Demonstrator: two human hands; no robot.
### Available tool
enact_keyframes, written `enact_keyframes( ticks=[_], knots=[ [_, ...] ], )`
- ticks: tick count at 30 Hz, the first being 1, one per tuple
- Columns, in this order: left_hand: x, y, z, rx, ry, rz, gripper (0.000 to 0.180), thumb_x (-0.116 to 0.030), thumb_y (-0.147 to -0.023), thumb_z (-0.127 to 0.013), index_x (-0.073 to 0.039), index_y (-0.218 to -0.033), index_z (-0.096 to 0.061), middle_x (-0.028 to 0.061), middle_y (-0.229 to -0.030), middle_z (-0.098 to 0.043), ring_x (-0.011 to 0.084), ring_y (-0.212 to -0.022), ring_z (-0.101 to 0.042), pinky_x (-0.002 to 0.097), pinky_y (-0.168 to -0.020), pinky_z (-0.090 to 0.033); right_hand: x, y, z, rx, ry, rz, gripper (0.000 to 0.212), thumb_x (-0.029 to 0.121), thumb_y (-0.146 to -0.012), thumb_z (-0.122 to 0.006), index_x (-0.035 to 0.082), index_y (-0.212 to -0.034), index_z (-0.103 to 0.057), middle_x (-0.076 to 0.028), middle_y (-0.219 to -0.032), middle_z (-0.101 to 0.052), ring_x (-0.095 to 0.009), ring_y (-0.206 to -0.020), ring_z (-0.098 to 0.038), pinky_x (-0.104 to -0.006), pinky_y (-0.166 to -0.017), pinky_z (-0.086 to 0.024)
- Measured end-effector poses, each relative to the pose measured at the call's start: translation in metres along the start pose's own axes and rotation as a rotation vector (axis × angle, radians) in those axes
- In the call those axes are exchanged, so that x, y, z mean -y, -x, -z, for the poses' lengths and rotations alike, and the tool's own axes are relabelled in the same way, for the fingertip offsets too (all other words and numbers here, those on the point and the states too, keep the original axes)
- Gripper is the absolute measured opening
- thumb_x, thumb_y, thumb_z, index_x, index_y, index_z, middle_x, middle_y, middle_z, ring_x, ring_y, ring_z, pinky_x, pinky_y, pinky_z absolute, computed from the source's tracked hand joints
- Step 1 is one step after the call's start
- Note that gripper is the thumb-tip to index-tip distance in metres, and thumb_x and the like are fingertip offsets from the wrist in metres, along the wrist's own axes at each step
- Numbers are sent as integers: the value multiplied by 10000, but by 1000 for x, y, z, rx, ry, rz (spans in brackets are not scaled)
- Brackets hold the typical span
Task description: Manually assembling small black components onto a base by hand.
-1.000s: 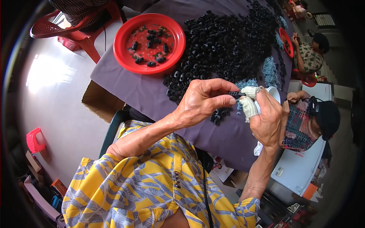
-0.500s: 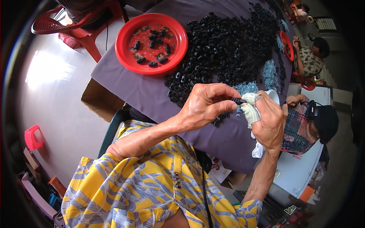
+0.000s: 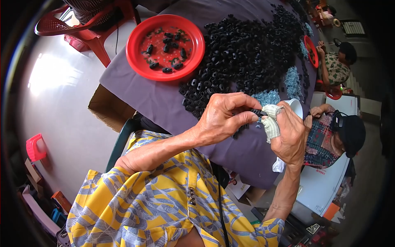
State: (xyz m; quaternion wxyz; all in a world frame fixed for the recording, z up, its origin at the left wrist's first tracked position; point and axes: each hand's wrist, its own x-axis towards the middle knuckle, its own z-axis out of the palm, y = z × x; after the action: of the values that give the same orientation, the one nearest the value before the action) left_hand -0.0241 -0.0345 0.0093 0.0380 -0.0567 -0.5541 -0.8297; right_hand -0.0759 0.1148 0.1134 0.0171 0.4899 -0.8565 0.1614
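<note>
My left hand pinches a small black ribbed plastic piece between thumb and forefinger. From the other side my right hand closes on the same piece, its thumb and forefinger wrapped in white ribbed cloth covers. Both hands meet above the near edge of the table. Just beyond them lies a big heap of similar black plastic pieces. A pile of small light-blue bits sits right behind the fingertips. What the covered fingertips touch exactly is hidden.
A red round tray with several black pieces stands left on the purple cloth. Another light-blue pile and a white bowl are at right. Two people sit along the right side. A red chair stands at far left.
Both hands stay together on the black piece, with only a slight shift of the right hand and fingers. The whole view has moved very slightly.
</note>
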Motion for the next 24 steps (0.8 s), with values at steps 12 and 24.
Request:
enact_keyframes(
  ticks=[12, 24],
  knots=[
    [10, 2, -5, -87, 17, -80, 170, -8, -772, -670, 19, -938, -655, 57, -687, -632, 58, -606, -567, 228, -540, -462, -5, 4, -4, -20, -18, 33, 229, -81, -622, -585, -75, -847, -540, -214, -764, -545, -414, -738, -553, -444, -682, -471],
    [9, 2, -7, -101, -13, -60, 169, -19, -776, -676, 14, -940, -654, 44, -628, -615, 54, -570, -552, 228, -506, -450, -1, 5, -5, -9, 50, 22, 253, -81, -619, -576, -78, -868, -531, -231, -793, -562, -412, -745, -562, -441, -681, -475]
  ],
)
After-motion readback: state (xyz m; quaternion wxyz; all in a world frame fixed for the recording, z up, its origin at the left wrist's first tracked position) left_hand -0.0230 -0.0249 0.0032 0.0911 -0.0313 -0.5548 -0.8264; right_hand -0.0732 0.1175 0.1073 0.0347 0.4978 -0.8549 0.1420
